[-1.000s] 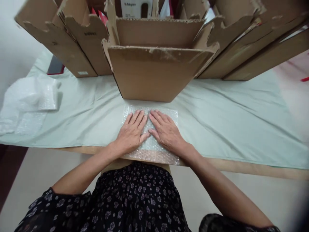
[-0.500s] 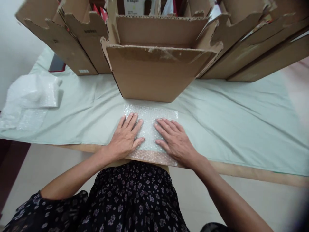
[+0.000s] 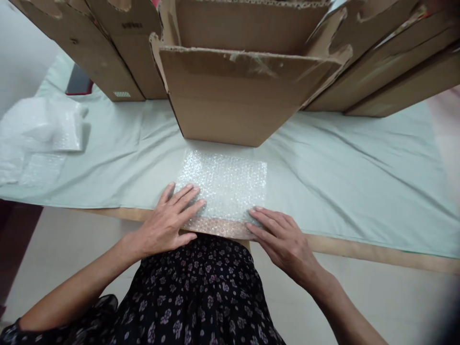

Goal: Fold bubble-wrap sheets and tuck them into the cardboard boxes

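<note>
A clear sheet of bubble wrap (image 3: 226,184) lies flat at the table's front edge, its near strip over the bare wooden border. My left hand (image 3: 170,218) rests with spread fingers on its left near side, the thumb pointing across the near edge. At the right near corner, my right hand (image 3: 282,235) has its fingers stretched out, the fingertips touching the wrap. Neither hand grips anything.
Just beyond the wrap stands an open cardboard box (image 3: 223,100), with more cardboard boxes (image 3: 118,52) behind it on both sides. Crumpled bubble wrap (image 3: 43,127) lies at the left, near a dark flat object (image 3: 79,80). A pale green cloth (image 3: 345,177) covers the table.
Both hands have slid back towards me and further apart, from the middle of the bubble wrap to its near side corners. The view has tilted slightly downward.
</note>
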Tool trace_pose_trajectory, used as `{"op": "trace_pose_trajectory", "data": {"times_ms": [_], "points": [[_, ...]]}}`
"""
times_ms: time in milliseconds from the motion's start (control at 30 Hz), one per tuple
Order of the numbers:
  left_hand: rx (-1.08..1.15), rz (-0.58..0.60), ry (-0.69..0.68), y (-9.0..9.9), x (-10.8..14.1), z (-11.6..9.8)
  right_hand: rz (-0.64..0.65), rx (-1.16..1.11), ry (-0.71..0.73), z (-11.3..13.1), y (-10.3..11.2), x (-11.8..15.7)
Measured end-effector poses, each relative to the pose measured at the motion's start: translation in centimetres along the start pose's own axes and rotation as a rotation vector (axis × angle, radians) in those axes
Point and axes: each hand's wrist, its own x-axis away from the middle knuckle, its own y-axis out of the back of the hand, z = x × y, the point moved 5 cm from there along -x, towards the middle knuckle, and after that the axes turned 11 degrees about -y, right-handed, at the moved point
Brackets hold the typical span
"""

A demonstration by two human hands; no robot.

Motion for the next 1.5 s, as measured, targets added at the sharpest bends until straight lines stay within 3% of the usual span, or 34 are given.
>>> {"op": "trace_pose_trajectory", "data": {"times_ms": [100,233,333,467,600,733,900,1100,1300,1500], "points": [[0.031,-0.070,0.001,0.5,0.4,-0.1,-0.086,-0.162,-0.076,-0.1,1.2,-0.7],[0.191,-0.324,0.059,2.2,0.7,0.2,-0.085,-0.432,-0.348,-0.5,2.4,-1.8],[0.332,-0.472,0.195,3.5,0.5,1.3,-0.124,-0.490,-0.553,-1.3,2.7,-2.5],[0.408,-0.532,0.387,4.2,-0.9,3.5,-0.167,-0.446,-0.663,-3.0,1.8,-3.5],[0.330,-0.500,0.412,3.4,-3.0,5.4,-0.175,-0.278,-0.691,-4.5,0.6,-4.1],[0.111,-0.450,0.375,2.3,-4.6,6.6,-0.213,-0.056,-0.622,-4.8,0.0,-4.2],[-0.139,-0.358,0.344,1.9,-6.3,6.8,-0.228,0.112,-0.561,-4.5,-0.1,-4.2],[-0.281,-0.307,0.446,2.6,-6.5,6.6,-0.165,0.271,-0.507,-4.7,0.2,-5.1],[-0.233,-0.283,0.497,2.3,-5.8,6.6,-0.096,0.090,-0.485,-4.4,-0.4,-6.1],[-0.080,-0.297,0.546,2.3,-2.6,5.3,-0.104,-0.158,-0.616,-4.5,0.4,-6.7]]}}
